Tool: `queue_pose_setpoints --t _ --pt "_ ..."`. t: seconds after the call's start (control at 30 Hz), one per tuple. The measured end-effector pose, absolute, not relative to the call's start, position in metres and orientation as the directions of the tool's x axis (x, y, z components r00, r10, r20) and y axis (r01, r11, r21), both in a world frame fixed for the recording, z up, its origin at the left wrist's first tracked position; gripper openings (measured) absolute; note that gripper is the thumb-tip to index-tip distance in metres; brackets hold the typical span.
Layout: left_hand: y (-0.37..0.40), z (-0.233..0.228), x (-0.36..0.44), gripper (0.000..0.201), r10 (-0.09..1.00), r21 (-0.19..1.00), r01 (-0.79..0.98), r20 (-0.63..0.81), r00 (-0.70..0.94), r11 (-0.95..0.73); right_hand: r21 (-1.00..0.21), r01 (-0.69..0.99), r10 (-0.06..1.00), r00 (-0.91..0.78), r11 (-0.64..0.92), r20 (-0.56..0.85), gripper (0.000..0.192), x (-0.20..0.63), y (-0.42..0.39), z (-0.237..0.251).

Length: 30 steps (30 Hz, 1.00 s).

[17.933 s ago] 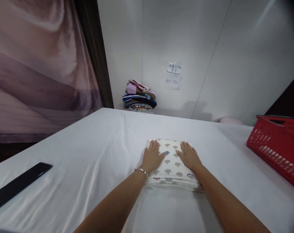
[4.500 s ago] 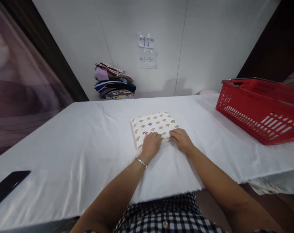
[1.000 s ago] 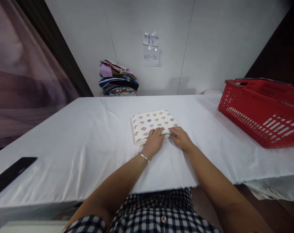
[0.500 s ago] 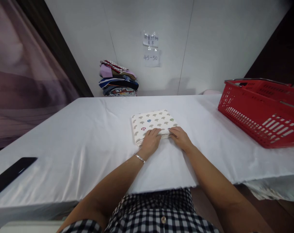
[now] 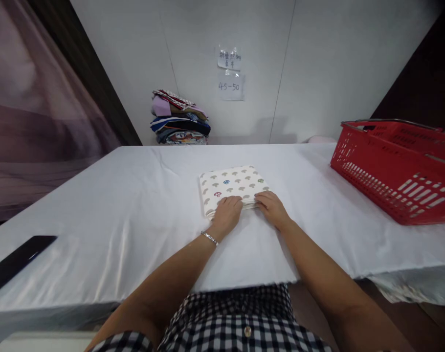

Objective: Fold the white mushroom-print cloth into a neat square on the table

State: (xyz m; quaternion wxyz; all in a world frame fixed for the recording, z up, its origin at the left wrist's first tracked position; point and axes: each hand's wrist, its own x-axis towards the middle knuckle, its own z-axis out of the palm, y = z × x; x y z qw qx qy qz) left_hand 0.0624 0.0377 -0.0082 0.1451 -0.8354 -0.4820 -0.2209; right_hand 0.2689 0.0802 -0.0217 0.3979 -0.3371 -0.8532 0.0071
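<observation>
A folded white cloth with a mushroom print [image 5: 233,184] lies flat in the middle of the white-covered table [image 5: 134,205]. My left hand [image 5: 227,214], with a silver bracelet on the wrist, rests on the cloth's near edge, fingers curled over it. Beside it my right hand [image 5: 271,208] touches the near right corner of the same cloth, its fingertips at the layered edge. Neither hand lifts the cloth.
A red plastic basket [image 5: 394,168] stands on the table's right side. A stack of folded colourful clothes [image 5: 179,119] sits at the back against the wall, under two paper notes [image 5: 231,73]. A black flat object [image 5: 17,261] lies at the near left edge.
Over the last second both hands stayed at the cloth's near edge, shifting only slightly. Much earlier the hands lay flat on top of the cloth, pressing it.
</observation>
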Motion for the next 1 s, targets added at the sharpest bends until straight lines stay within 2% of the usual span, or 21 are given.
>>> queue_pose_setpoints --t 0.17,0.43,0.6,1.0 --pt "0.035 -0.003 0.064 0.023 0.804 0.04 0.91 0.485 0.343 -0.413 -0.296 0.573 0.6 -0.465 0.764 0.65 0.021 0.269 0.078 -0.019" --pt "0.039 0.003 0.065 0.018 0.789 -0.079 0.899 0.451 0.417 -0.43 -0.227 0.629 0.604 -0.486 0.743 0.632 0.023 0.266 0.079 -0.019" --pt "0.041 0.0 0.064 0.018 0.787 -0.111 0.884 0.416 0.457 -0.454 -0.212 0.654 0.615 -0.48 0.726 0.626 0.021 0.264 0.079 -0.021" --pt "0.028 -0.001 0.041 0.025 0.763 -0.031 0.87 0.468 0.447 -0.491 -0.258 0.612 0.618 -0.498 0.747 0.608 0.021 0.269 0.08 -0.023"
